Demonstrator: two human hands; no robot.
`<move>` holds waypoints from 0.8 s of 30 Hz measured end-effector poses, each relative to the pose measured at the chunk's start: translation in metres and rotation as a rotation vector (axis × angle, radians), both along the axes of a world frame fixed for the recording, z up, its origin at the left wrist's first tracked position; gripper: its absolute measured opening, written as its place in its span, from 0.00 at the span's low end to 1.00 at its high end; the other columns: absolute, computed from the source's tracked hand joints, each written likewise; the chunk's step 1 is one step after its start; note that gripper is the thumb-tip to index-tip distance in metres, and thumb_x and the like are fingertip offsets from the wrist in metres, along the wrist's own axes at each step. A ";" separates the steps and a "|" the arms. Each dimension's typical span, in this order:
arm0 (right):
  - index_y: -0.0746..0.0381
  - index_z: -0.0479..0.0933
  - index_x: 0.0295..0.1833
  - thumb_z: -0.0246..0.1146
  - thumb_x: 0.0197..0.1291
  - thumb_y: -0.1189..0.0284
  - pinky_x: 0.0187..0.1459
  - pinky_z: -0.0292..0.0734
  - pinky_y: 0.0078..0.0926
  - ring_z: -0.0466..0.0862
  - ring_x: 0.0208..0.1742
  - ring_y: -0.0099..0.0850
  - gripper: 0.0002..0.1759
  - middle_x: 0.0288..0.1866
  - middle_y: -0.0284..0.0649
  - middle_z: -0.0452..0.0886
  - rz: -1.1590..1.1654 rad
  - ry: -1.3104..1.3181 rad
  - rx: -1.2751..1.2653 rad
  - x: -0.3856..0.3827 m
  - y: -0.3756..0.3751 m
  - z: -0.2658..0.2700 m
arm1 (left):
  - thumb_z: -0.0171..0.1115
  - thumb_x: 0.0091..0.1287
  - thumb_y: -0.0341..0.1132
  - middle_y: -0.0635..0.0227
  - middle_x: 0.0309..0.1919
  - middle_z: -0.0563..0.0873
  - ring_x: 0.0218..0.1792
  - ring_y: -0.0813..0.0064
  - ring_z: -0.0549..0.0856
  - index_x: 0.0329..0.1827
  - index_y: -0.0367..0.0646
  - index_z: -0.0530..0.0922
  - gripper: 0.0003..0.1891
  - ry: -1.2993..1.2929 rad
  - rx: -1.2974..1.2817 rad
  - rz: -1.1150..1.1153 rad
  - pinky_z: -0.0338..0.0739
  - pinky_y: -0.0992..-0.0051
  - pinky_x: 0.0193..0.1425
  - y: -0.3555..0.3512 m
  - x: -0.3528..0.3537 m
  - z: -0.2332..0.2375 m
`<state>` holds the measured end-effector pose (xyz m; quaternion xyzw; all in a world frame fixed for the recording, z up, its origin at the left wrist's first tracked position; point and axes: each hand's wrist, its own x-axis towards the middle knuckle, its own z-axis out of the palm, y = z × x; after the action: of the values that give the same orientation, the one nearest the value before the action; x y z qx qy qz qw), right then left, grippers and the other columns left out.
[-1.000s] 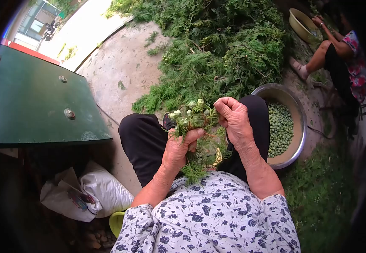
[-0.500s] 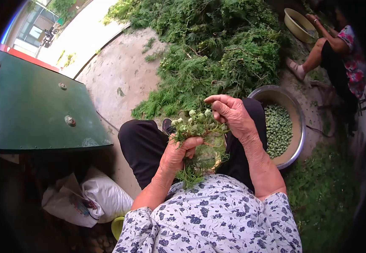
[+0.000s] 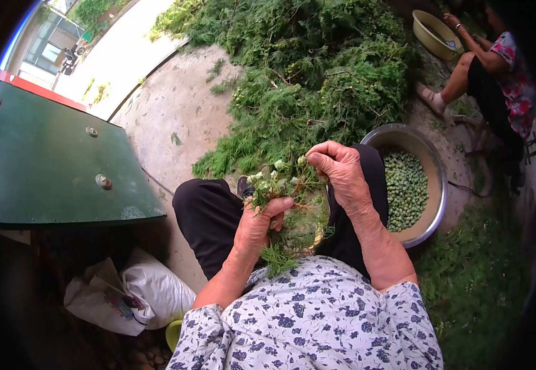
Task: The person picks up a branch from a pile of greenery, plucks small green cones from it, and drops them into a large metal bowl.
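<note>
My left hand [image 3: 257, 223] is wrapped round a leafy green sprig [image 3: 289, 180], its thumb pressed across the stems in front of my lap. Pale green, knobbly cones stand out at the sprig's top. At its right side my right hand [image 3: 345, 177] is closed in a pinch, thumb and forefinger right at a small green cone [image 3: 302, 160]. Feathery leaves hang below my left hand. To the right of my knee stands a metal-rimmed basin [image 3: 443, 185] that holds a heap of picked green cones [image 3: 406, 191].
A big pile of cut evergreen branches [image 3: 317, 80] lies ahead. Left are a green metal panel [image 3: 58, 160] and white sacks [image 3: 157, 290]. At the far right a person [image 3: 508, 74] sits by a yellowish basin [image 3: 421, 37]. Greenery [image 3: 471, 283] covers the ground at right.
My right hand's fingers have come together from a looser curl into a pinch at a cone. My left hand keeps its hold on the sprig. The other person's hand has shifted slightly.
</note>
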<state>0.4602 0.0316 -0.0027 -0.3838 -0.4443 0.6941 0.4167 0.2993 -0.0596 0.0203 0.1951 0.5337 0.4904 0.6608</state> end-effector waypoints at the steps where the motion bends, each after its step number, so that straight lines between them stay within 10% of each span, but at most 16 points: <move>1: 0.65 0.78 0.36 0.65 0.57 0.69 0.31 0.66 0.12 0.69 0.28 0.13 0.09 0.27 0.26 0.75 0.000 -0.002 0.001 -0.003 -0.002 -0.006 | 0.66 0.53 0.29 0.74 0.23 0.78 0.15 0.86 0.68 0.34 0.41 0.77 0.08 0.006 0.022 0.029 0.61 0.83 0.17 0.000 -0.002 -0.002; 8: 0.66 0.77 0.37 0.62 0.60 0.72 0.30 0.68 0.15 0.71 0.27 0.14 0.08 0.27 0.27 0.77 -0.220 0.207 -0.143 -0.020 -0.009 -0.015 | 0.66 0.53 0.28 0.74 0.20 0.78 0.13 0.85 0.67 0.32 0.40 0.77 0.06 0.095 0.030 0.074 0.60 0.82 0.16 0.007 0.006 0.004; 10: 0.67 0.77 0.38 0.60 0.62 0.72 0.32 0.69 0.16 0.73 0.29 0.16 0.08 0.28 0.28 0.77 -0.313 -0.218 0.142 -0.022 -0.014 -0.005 | 0.66 0.53 0.29 0.73 0.19 0.77 0.13 0.85 0.67 0.30 0.39 0.77 0.06 0.119 0.045 0.089 0.60 0.82 0.16 0.007 0.006 0.004; 17: 0.67 0.76 0.37 0.57 0.64 0.70 0.28 0.70 0.19 0.74 0.28 0.19 0.10 0.29 0.32 0.78 -0.305 -0.196 0.131 -0.026 -0.012 -0.019 | 0.67 0.51 0.28 0.74 0.19 0.77 0.13 0.85 0.67 0.30 0.41 0.77 0.07 0.125 0.023 0.097 0.60 0.82 0.16 0.007 0.006 0.001; 24: 0.64 0.70 0.42 0.56 0.64 0.71 0.22 0.66 0.14 0.74 0.27 0.19 0.08 0.35 0.38 0.76 -0.229 0.362 -0.263 -0.008 0.010 -0.010 | 0.67 0.51 0.28 0.76 0.17 0.75 0.13 0.85 0.67 0.29 0.42 0.77 0.06 0.116 0.013 0.050 0.59 0.81 0.16 -0.004 -0.008 0.008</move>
<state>0.4527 0.0415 -0.0125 -0.3519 -0.2219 0.7516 0.5118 0.2910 -0.0631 0.0280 0.2142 0.5724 0.4981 0.6151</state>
